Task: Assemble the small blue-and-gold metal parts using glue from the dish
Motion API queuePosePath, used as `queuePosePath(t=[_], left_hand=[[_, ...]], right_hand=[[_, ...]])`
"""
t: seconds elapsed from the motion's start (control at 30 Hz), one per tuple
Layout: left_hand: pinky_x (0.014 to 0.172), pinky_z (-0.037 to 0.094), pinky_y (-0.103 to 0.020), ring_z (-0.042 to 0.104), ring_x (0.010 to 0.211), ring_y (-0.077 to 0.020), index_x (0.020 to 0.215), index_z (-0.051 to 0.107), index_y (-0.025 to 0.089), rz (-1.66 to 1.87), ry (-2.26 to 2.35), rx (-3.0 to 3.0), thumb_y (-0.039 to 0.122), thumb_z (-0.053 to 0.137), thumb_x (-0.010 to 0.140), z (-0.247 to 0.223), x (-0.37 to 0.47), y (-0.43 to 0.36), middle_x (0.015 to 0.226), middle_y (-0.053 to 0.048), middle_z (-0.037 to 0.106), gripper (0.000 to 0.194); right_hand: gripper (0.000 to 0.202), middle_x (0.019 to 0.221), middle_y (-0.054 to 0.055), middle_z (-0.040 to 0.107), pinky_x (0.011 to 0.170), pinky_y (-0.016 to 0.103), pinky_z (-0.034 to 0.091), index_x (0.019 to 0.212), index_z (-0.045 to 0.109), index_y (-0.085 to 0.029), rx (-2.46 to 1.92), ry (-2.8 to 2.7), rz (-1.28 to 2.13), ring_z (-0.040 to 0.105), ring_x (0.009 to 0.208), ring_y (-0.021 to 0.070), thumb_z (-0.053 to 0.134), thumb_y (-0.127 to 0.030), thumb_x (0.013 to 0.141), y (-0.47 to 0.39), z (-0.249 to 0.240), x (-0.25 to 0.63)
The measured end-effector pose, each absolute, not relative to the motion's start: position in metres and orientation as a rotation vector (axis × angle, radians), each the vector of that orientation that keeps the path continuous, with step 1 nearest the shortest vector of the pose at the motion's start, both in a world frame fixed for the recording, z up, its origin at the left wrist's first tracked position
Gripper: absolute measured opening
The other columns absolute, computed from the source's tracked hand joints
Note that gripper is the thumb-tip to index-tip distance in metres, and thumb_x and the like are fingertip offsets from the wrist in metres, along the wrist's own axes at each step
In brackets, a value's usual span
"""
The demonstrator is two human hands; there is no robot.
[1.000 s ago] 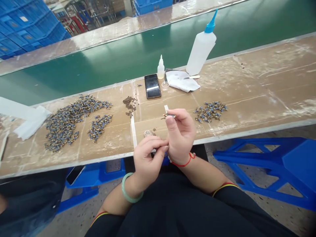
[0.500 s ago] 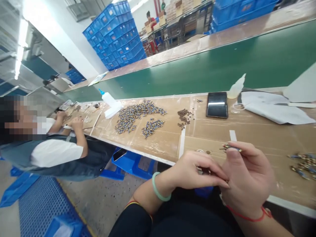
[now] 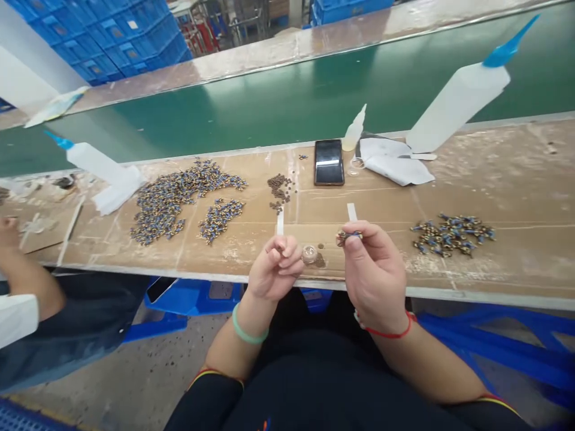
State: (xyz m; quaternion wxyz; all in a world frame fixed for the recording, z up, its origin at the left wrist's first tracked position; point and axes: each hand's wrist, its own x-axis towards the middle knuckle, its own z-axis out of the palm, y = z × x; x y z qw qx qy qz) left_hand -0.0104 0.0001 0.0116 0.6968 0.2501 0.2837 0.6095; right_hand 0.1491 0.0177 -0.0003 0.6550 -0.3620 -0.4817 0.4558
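My right hand (image 3: 375, 272) pinches one or more small blue-and-gold metal pieces (image 3: 349, 236) between thumb and fingers. Curled inward, my left hand (image 3: 276, 269) has its thumb and fingertips together; what they hold, if anything, is too small to make out. Between the two hands, close to the table's front edge, sits a small round clear dish (image 3: 309, 254), with a few brown discs (image 3: 320, 261) beside it. Beyond my left hand lies a scatter of little brown discs (image 3: 279, 187). Loose blue-and-gold pieces form a pile (image 3: 453, 234) to the right.
Left of the discs are a large heap (image 3: 168, 197) and a smaller heap (image 3: 221, 218) of similar pieces. A phone (image 3: 329, 163), a small dropper bottle (image 3: 354, 129), white cloth (image 3: 395, 160) and a large blue-tipped bottle (image 3: 462, 102) stand behind. A co-worker's arm (image 3: 31, 269) is at left.
My hands have moved apart; before, the left hand's fingers touched the right hand. The view has swung right and down, bringing the right-hand pile and a large bottle fully into sight.
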Motion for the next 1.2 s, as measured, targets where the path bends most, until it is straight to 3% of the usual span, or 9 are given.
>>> queuePosePath(t=[0.17,0.27,0.5,0.63,0.8,0.93,1.2], left_hand=[[0.04,0.022,-0.016,0.016,0.054,-0.0072,0.066,0.059,0.02,1.33,0.546,0.578,0.049,0.101,0.067,0.008,-0.016,0.001,0.067,0.006,0.027,0.051],[0.042,0.025,-0.013,0.014,0.053,-0.006,0.068,0.066,0.02,1.339,0.476,0.462,0.04,0.102,0.068,-0.005,-0.019,0.001,0.066,0.007,0.028,0.042],[0.044,0.028,-0.012,0.016,0.052,-0.0054,0.075,0.075,0.022,1.308,0.366,0.365,0.036,0.101,0.072,-0.019,-0.022,0.001,0.066,0.007,0.036,0.029],[0.049,0.033,-0.016,0.024,0.053,-0.0056,0.079,0.078,0.024,1.346,0.404,0.498,0.035,0.097,0.078,-0.021,-0.028,-0.001,0.067,0.005,0.042,0.022],[0.057,0.04,-0.019,0.042,0.057,-0.0061,0.087,0.081,0.025,1.47,0.525,0.7,0.03,0.092,0.084,-0.041,-0.028,-0.006,0.071,0.003,0.053,0.012],[0.06,0.043,-0.021,0.05,0.061,-0.0079,0.087,0.082,0.024,1.545,0.606,0.763,0.03,0.092,0.083,-0.051,-0.023,-0.011,0.072,0.002,0.058,0.013],[0.061,0.046,-0.023,0.051,0.063,-0.0098,0.083,0.08,0.023,1.556,0.687,0.803,0.037,0.094,0.082,-0.05,-0.02,-0.014,0.071,0.001,0.06,0.02]], right_hand=[[0.036,0.082,0.0,0.073,0.063,0.027,0.056,0.092,0.08,-0.028,-0.86,-1.114,1.14,0.066,0.07,0.0141,0.083,-0.064,0.088,0.022,0.003,0.148],[0.042,0.08,0.0,0.072,0.064,0.028,0.058,0.089,0.079,-0.026,-0.908,-1.07,1.305,0.067,0.071,0.015,0.085,-0.068,0.082,0.021,-0.001,0.151],[0.026,0.085,0.0,0.072,0.069,0.028,0.056,0.094,0.08,-0.03,-0.964,-1.085,1.405,0.065,0.076,0.0153,0.085,-0.054,0.09,0.014,-0.013,0.162],[0.024,0.086,0.002,0.075,0.073,0.033,0.056,0.094,0.079,-0.028,-1.029,-1.394,1.152,0.067,0.079,0.0186,0.077,-0.052,0.097,0.016,-0.008,0.168],[0.008,0.089,0.004,0.078,0.08,0.038,0.057,0.094,0.076,-0.025,-1.084,-1.84,0.787,0.071,0.084,0.0218,0.071,-0.028,0.1,0.018,-0.001,0.177],[0.009,0.088,0.003,0.078,0.079,0.037,0.056,0.096,0.074,-0.024,-1.088,-1.976,0.67,0.07,0.084,0.0214,0.068,-0.018,0.099,0.018,-0.003,0.179],[0.01,0.089,0.004,0.078,0.078,0.038,0.053,0.098,0.073,-0.025,-1.099,-2.058,0.563,0.07,0.083,0.0218,0.067,-0.017,0.099,0.015,-0.005,0.182]])
